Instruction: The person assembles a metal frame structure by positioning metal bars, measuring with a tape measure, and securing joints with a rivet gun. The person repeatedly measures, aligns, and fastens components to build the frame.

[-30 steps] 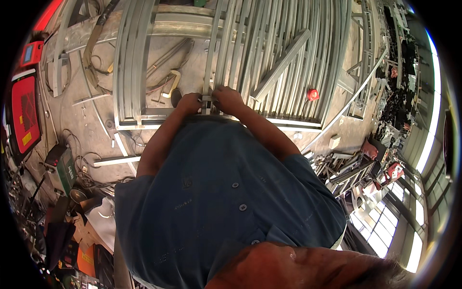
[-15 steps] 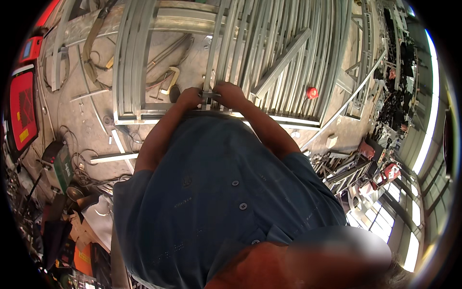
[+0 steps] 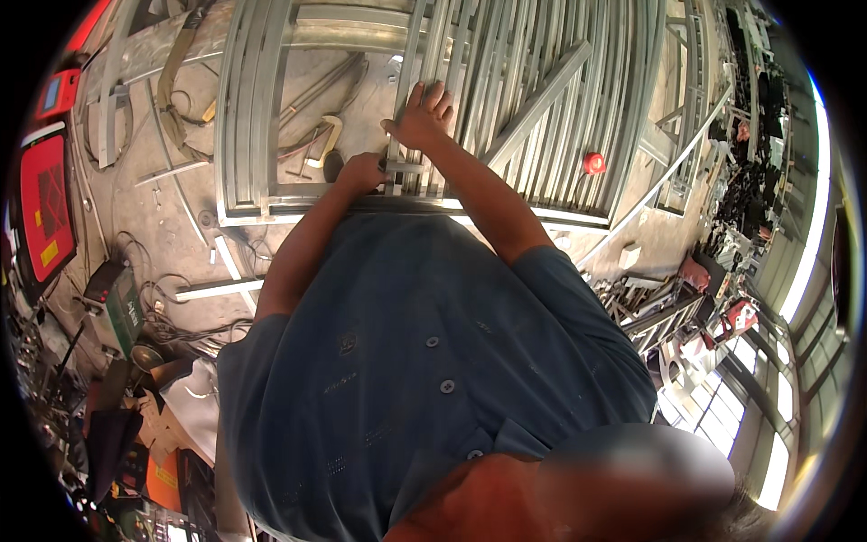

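Note:
My left hand [image 3: 365, 172] is closed at the near end of a metal frame, at one end of a short metal piece [image 3: 405, 167] lying crosswise over the long bars. Its fingertips are partly hidden. Farther forward, my right hand [image 3: 424, 119] is open, fingers spread over the long metal bars [image 3: 438, 54]. Both hands work above the frame's near rail [image 3: 312, 217], close to my body. A loose square tube [image 3: 539, 104] lies slanted across the bars on the right.
A round red tape measure [image 3: 593, 163] rests on the bars. Through the frame's left opening show a curved yellowish tool [image 3: 330, 140] and rods on the floor. At far left stands a red machine [image 3: 47, 203]; cables and a green box [image 3: 116, 307] lie below it.
My right hand has left the short metal piece, moved forward and spread its fingers over the bars. My left hand has stayed by the piece.

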A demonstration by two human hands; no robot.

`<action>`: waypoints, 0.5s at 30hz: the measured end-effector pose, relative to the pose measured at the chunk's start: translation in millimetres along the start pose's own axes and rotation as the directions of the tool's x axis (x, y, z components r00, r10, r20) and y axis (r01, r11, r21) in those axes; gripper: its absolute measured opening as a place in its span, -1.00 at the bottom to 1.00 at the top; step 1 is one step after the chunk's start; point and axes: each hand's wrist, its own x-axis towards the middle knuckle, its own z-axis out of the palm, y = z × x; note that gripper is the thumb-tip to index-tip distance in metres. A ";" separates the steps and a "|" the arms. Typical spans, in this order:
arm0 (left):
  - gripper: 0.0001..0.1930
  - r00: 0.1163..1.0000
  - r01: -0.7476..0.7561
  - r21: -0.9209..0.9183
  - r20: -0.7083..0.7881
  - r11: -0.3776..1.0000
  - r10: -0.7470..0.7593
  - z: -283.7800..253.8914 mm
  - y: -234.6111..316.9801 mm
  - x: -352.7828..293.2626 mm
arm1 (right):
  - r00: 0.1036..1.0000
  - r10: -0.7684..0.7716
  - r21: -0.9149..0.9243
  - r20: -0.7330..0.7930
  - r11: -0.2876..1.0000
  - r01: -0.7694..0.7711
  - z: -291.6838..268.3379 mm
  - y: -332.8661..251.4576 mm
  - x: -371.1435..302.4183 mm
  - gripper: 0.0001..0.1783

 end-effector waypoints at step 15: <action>-0.47 0.998 -0.002 -0.002 -0.065 1.000 0.002 -19.4 7.7 -24.2 | 0.986 0.037 -0.056 0.165 0.998 -0.028 4.3 2.0 2.1 0.09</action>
